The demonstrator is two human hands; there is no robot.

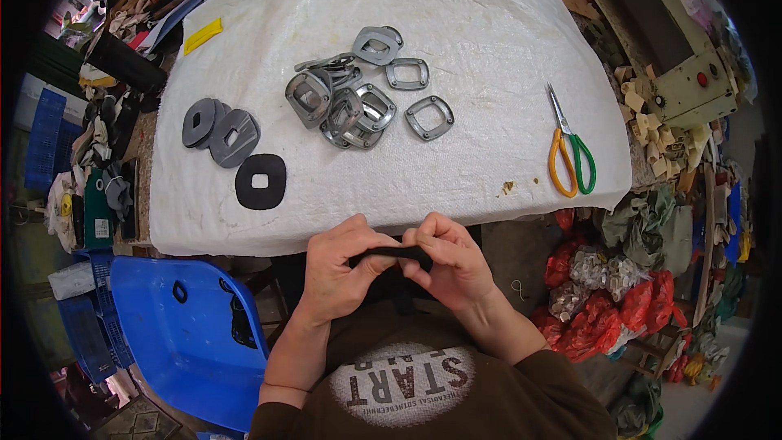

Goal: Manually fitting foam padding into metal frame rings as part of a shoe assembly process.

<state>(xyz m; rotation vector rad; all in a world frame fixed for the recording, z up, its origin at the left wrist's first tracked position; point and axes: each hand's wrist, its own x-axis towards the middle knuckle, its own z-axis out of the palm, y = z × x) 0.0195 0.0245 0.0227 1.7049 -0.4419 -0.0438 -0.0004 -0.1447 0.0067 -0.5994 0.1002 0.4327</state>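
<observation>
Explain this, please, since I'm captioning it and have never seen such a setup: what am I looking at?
There is one picture, from a wide fisheye camera on a person's head, looking down; its lens bends straight edges. No robot works here: the person's bare left hand and right hand pinch a thin black piece between them. On the white sheet lie metal frames, flat grey and black pads with holes, and scissors with orange and green handles. A blue tub sits at lower left.

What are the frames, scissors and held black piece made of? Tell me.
Frames: probably metal, glossy silver with bright glints. Scissors: likely steel blades, shiny grey; orange and green handles, perhaps plastic-coated. Black piece: matte, slightly bowed, possibly foam or rubber.
</observation>
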